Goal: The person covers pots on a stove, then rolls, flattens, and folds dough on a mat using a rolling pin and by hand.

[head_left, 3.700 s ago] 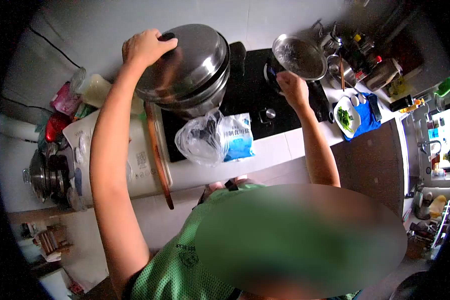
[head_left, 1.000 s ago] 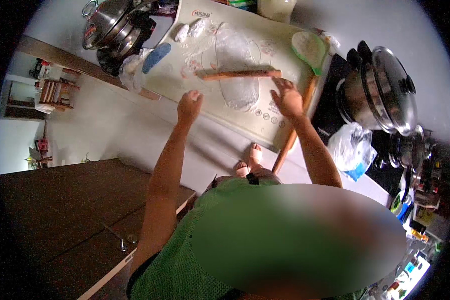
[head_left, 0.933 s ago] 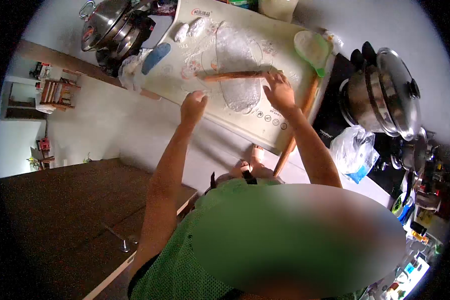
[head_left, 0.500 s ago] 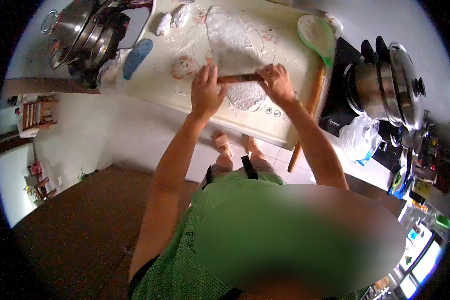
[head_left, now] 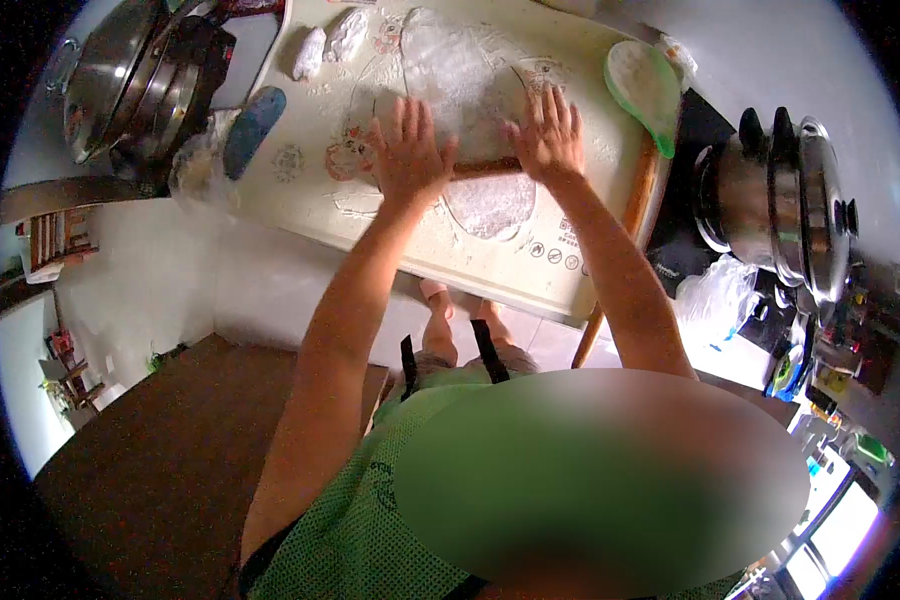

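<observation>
A long sheet of floured dough (head_left: 455,75) lies on the printed, cream-coloured mat (head_left: 300,205). Across it rests a brown wooden rolling pin (head_left: 486,168), with dough showing on both sides. My left hand (head_left: 410,160) lies flat over the pin's left end, fingers stretched forward. Over the right end, my right hand (head_left: 552,145) is also flat with its fingers spread. Both palms press on the pin without wrapping round it; its ends are hidden beneath them.
Two floured dough pieces (head_left: 346,36) sit at the back left. A green scoop (head_left: 660,130) of flour and a long wooden stick (head_left: 642,205) lie along the right edge. Pots (head_left: 750,190) stand to the right, more pans (head_left: 120,80) to the left. A blue oval object (head_left: 253,132) lies left.
My fingers have gone from curled round the rolling pin's ends to stretched flat over it. The head view has shifted slightly, so the mat sits a little lower.
</observation>
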A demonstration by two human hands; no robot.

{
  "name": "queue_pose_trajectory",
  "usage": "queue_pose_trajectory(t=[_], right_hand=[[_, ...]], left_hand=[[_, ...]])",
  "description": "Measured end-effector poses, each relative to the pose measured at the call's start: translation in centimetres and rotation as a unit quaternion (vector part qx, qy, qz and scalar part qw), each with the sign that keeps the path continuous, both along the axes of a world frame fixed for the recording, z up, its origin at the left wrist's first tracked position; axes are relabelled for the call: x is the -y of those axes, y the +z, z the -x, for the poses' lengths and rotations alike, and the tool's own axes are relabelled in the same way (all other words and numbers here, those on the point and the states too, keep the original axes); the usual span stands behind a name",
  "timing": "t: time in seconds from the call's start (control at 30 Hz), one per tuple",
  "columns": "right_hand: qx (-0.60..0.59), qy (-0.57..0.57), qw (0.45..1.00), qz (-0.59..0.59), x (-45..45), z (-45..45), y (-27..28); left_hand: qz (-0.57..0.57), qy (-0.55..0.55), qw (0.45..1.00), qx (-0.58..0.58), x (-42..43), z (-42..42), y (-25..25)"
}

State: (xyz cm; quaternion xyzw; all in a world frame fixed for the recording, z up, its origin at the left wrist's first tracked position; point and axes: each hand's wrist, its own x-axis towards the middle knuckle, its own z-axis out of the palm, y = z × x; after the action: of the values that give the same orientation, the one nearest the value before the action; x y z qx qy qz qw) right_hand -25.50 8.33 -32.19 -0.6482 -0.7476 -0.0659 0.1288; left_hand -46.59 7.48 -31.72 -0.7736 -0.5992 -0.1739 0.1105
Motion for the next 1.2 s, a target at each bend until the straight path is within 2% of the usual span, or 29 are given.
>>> queue_pose_trajectory(t=[0.07,0.13,0.17,0.2,0.27,0.3,0.37,0.47,0.5,0.57,0.6,0.63,0.67,0.73,0.87,0.93,1.03,1.17,1.2], right_hand=[[-0.028,0.009,1.0,-0.004,-1.1,0.0,0.8],[-0.062,0.065,0.995,-0.033,1.5,-0.5,0.7],[-0.087,0.087,0.992,-0.03,4.1,-0.8,0.6],[-0.073,0.077,0.99,0.097,6.6,-1.3,1.6],[-0.04,0.118,0.982,0.144,11.3,-2.5,2.0],[-0.035,0.134,0.979,0.148,12.1,-3.0,2.2],[-0.038,0.14,0.98,0.136,11.7,-3.2,2.2],[-0.048,0.124,0.991,0.033,7.0,-2.2,1.4],[-0.065,0.104,0.992,0.013,6.0,-1.9,1.4],[-0.079,0.08,0.994,-0.008,5.9,-1.7,2.3],[-0.173,0.029,0.985,0.003,7.1,-1.9,3.3],[-0.262,-0.023,0.965,0.014,8.6,-2.1,4.1],[-0.274,-0.097,0.956,0.038,10.3,-2.0,4.3],[-0.334,-0.137,0.908,0.212,12.6,-2.1,3.7],[-0.211,-0.166,0.95,0.163,14.2,1.2,2.8],[-0.216,-0.21,0.94,0.161,13.7,2.0,2.3],[-0.259,-0.244,0.913,0.2,13.1,2.7,3.1],[-0.261,-0.26,0.916,0.156,13.4,3.6,2.3],[-0.301,-0.259,0.907,0.139,13.5,3.8,1.8]], left_hand=[[-0.01,0.018,1.0,0.007,-0.8,-0.1,-0.4],[0.05,0.011,0.999,-0.008,2.2,-0.3,1.0],[0.155,-0.007,0.987,0.033,4.5,-0.3,1.3],[0.156,-0.014,0.984,0.086,7.0,-0.7,2.3],[0.188,0.002,0.981,0.051,11.8,-0.9,2.0],[0.185,0.004,0.981,0.051,12.1,-0.9,1.5],[0.096,-0.025,0.995,0.023,12.6,-0.6,0.8],[0.098,-0.05,0.993,0.041,9.6,-0.1,1.6],[0.051,-0.066,0.995,0.053,9.0,0.1,2.0],[0.072,-0.083,0.993,0.05,8.8,0.9,1.3],[0.095,-0.101,0.989,0.049,8.8,1.4,0.6],[0.068,-0.125,0.986,0.085,8.7,2.0,-0.2],[0.068,-0.128,0.985,0.089,8.7,2.5,-0.9],[0.085,-0.11,0.986,0.095,8.8,2.7,-0.5],[0.071,-0.087,0.981,0.16,8.5,3.5,0.2],[0.054,-0.104,0.981,0.152,8.1,4.0,0.7],[0.111,-0.097,0.976,0.158,7.9,4.4,1.6],[0.109,-0.103,0.98,0.129,7.7,5.1,0.7],[0.099,-0.108,0.98,0.134,7.7,5.2,0.7]])
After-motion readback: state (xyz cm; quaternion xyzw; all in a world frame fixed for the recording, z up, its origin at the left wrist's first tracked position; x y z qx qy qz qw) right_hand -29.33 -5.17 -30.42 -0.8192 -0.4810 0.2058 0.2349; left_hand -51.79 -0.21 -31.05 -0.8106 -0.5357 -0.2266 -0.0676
